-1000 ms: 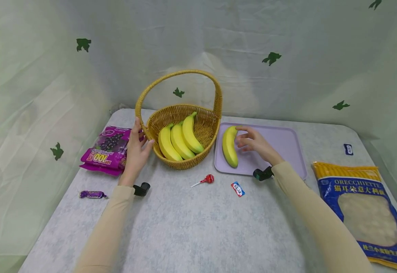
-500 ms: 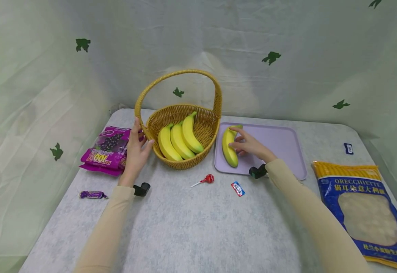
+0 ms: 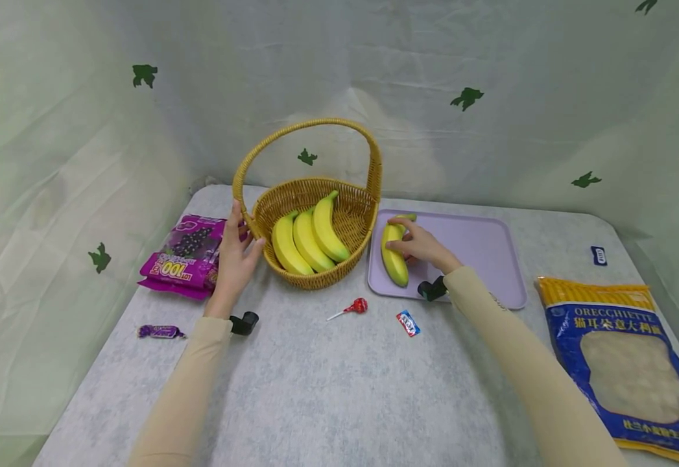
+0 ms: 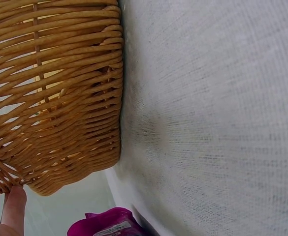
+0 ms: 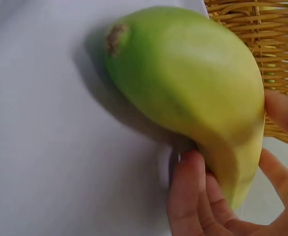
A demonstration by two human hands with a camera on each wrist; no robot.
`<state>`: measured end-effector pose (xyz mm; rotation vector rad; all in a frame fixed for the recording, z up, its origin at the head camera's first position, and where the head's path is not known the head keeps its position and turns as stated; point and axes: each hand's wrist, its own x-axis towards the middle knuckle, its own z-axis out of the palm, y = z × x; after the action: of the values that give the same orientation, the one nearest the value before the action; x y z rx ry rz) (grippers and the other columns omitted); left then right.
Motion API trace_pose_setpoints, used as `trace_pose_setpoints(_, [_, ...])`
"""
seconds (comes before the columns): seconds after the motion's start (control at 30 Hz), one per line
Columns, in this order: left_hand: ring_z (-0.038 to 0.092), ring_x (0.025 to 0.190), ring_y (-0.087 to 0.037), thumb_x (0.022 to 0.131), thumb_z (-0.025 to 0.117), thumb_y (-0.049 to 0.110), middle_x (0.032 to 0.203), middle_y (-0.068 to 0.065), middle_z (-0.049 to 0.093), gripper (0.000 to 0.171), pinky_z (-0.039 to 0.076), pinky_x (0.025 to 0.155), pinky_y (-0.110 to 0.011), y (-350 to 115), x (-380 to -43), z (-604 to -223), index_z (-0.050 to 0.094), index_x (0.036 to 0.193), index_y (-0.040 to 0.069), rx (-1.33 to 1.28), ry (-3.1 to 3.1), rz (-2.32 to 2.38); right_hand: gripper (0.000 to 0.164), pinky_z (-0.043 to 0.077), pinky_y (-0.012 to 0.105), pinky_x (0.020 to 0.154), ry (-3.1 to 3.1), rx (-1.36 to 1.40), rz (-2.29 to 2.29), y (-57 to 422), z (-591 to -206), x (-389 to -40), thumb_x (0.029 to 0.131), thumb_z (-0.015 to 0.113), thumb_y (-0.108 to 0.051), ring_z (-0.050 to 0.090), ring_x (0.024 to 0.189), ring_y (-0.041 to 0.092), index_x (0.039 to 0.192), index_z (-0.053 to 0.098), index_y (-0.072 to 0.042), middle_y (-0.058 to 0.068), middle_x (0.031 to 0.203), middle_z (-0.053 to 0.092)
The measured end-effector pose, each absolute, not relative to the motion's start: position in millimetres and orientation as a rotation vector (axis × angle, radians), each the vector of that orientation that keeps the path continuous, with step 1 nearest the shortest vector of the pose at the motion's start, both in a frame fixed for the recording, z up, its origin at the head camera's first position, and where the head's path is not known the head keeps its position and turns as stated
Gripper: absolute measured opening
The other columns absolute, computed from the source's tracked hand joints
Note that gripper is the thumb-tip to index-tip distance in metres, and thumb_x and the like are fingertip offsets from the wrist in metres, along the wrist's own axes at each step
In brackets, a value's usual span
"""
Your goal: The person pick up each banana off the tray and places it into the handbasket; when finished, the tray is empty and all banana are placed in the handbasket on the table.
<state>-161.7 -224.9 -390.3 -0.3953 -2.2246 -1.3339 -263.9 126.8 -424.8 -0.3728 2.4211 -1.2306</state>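
Observation:
A wicker basket with a tall arched handle stands at the back of the table, several bananas lying side by side in it. My left hand holds the basket's left side where the handle meets the rim; the left wrist view shows fingertips at the woven handle base. On the lilac tray to the right lies a single banana. Fingers and thumb of my right hand grip it from both sides, seen close in the right wrist view. Its lower end looks still on the tray.
A purple candy bag lies left of the basket, a purple wrapped candy in front of it. A red lollipop and a small red-blue packet lie mid-table. At right are an orecchiette bag and a dark blue packet.
My right hand has moved left onto the banana on the tray, its fingers closing around it. The left hand stays at the basket.

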Motion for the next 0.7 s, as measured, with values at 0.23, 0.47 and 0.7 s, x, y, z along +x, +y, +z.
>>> trace_pose_setpoints(0.23, [0.040,0.123,-0.051,0.092,0.056,-0.006,0.144,-0.033,0.025,0.080,0.036,0.100,-0.061,-225,-161,-389,0.011,0.154,0.017,-0.377,-2.238,-1.341,0.059,0.056,0.040,0.072,2.383,-0.330,-1.339,129,-419,-260,0.091,0.061,-0.022,0.055,0.078,0.026,0.144,0.036,-0.018,0.021,0.103,0.050])
trace_pose_setpoints(0.47, [0.039,0.123,-0.051,0.093,0.055,-0.008,0.144,-0.033,0.025,0.081,0.036,0.102,-0.060,-226,-164,-392,0.010,0.154,0.021,-0.346,-2.265,-1.325,0.062,0.056,0.040,0.078,2.257,-0.320,-1.498,133,-405,-253,0.092,0.062,-0.020,0.052,0.094,0.028,0.146,0.033,-0.021,0.023,0.125,0.036])
trace_pose_setpoints(0.7, [0.040,0.123,-0.049,0.092,0.058,-0.004,0.147,-0.028,0.024,0.086,0.037,0.101,-0.060,-239,-182,-420,0.011,0.154,0.032,-0.341,-2.240,-1.328,0.063,0.051,0.046,0.089,2.171,-0.426,-1.601,129,-390,-238,0.093,0.063,-0.023,0.045,0.118,0.031,0.148,0.032,-0.026,0.017,0.141,0.034])
